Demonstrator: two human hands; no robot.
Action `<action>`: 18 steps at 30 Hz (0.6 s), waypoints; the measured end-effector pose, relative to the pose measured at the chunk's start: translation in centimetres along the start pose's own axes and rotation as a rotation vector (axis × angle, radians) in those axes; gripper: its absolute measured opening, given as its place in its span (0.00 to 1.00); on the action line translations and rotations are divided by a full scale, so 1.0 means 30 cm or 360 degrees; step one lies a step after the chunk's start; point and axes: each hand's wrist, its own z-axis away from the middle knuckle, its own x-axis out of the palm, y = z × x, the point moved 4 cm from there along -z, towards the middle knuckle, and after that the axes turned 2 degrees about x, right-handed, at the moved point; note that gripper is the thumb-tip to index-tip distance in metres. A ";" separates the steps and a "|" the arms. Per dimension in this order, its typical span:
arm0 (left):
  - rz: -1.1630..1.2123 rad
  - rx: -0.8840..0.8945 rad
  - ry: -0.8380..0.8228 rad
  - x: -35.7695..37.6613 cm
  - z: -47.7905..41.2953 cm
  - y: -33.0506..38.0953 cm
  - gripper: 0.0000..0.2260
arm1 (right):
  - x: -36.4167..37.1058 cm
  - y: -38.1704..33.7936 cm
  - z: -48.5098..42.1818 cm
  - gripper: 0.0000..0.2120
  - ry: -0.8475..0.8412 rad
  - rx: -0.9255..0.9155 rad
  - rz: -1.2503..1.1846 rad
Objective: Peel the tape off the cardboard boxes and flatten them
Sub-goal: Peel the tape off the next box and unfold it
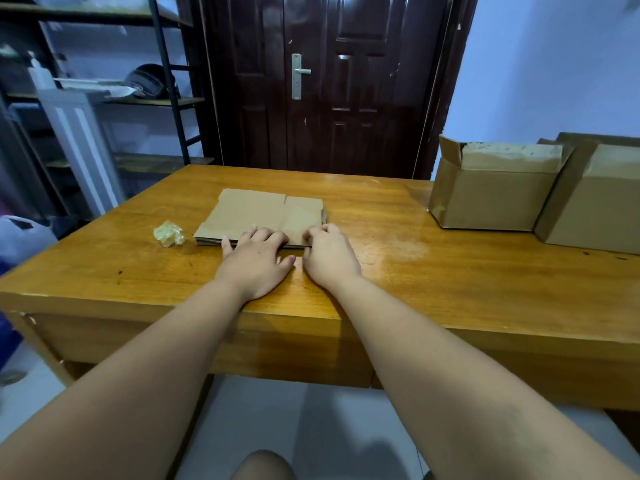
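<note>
The flattened box [263, 213] lies mid-table [381, 278], its near edge under both hands. The left hand [254, 263] presses it with spread, fairly straight fingers; the right hand [329, 258] curls over the edge, thumb against it, though I cannot tell if it truly pinches. A tape wad [168, 233] sits just left. Two standing boxes [491, 199] wait far right. Released unevenly, the layers could spring open or slide on the glossy wood.

left hand [254, 261]: palm down, fingers spread flat | right hand [329, 256]: fingers curled under, thumb tucked (grip unclear) | forearms: both stretched forward over the table's [450, 282] near edge, hands just beside each other
</note>
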 end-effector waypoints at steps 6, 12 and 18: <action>-0.0246 0.0091 0.0226 -0.025 0.028 0.029 0.27 | -0.014 0.007 0.029 0.24 0.0052 0.0056 -0.0017; -0.0416 0.0368 0.0387 -0.053 0.033 0.177 0.29 | -0.086 0.069 0.080 0.32 -0.0002 0.0091 -0.0140; -0.0067 0.0523 0.0423 -0.004 -0.033 0.412 0.24 | -0.237 0.216 0.083 0.31 0.0144 0.0213 -0.0028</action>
